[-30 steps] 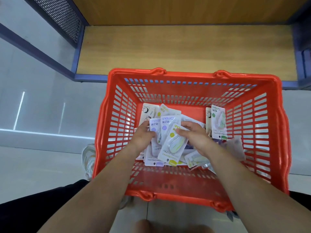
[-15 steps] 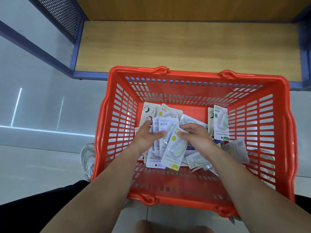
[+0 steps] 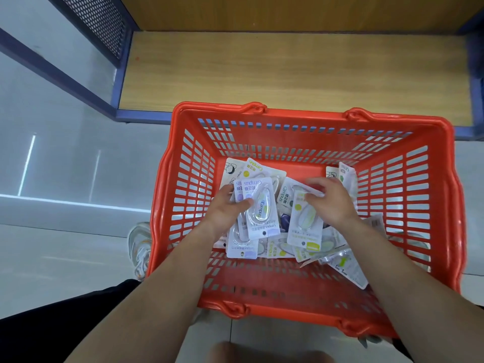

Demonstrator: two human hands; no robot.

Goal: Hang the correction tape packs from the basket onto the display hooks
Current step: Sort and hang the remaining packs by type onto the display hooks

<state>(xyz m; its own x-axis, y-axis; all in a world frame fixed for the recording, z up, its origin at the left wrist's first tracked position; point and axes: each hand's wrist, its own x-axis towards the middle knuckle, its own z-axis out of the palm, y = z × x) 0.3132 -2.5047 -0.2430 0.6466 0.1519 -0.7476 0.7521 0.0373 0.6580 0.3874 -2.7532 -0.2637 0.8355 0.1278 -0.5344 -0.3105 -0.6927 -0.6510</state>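
An orange plastic basket [image 3: 442, 195] sits on the floor below me with several correction tape packs piled in its bottom. My left hand [image 3: 226, 210] grips a small stack of purple-labelled packs [image 3: 259, 208], thumb pressed on the top one. My right hand [image 3: 331, 203] pinches the top edge of a green-labelled pack [image 3: 305, 224], held apart from the left stack. More packs [image 3: 277, 247] lie loose under both hands and against the basket's far wall. No display hooks are in view.
A low wooden shelf board [image 3: 288, 74] with a blue frame lies just beyond the basket. A perforated dark side panel [image 3: 102, 19] rises at the upper left. Grey tiled floor [image 3: 65, 166] spreads to the left; a shoe [image 3: 140, 244] shows beside the basket.
My hands have pulled apart: the right hand moved right with the green pack, separating it from the purple stack that stays in the left hand.
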